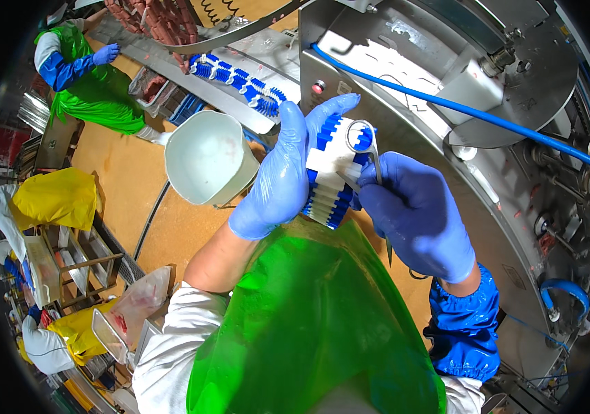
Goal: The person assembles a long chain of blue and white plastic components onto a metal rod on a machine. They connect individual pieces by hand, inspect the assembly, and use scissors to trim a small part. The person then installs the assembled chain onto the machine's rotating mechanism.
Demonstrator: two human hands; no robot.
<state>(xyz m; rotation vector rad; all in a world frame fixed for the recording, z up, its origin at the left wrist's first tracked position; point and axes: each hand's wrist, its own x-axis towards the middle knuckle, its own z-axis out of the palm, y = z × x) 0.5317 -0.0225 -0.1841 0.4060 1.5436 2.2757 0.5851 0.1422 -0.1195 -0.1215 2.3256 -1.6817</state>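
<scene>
My left hand (275,181), in a blue glove, holds a bundled length of blue-and-white toothed plastic chain (328,200) against its palm, fingers and thumb pointing upward. My right hand (420,214), gloved too, is closed around a thin metal tool (376,157). The tool has a ring at its upper end, lying over the chain. A narrow pointed tip shows below the right hand, and a short metal point touches or nearly touches the chain's white part. The right fingertips are partly hidden behind the chain. More of the same chain (236,77) lies curved on a metal surface beyond my hands.
A pale round tub (208,155) stands left of my hands. To the right is a large steel machine (405,131) crossed by a blue hose (460,110). Sausages (157,21) hang at the top. A co-worker in a green apron (91,90) stands far left; others wear yellow (56,196).
</scene>
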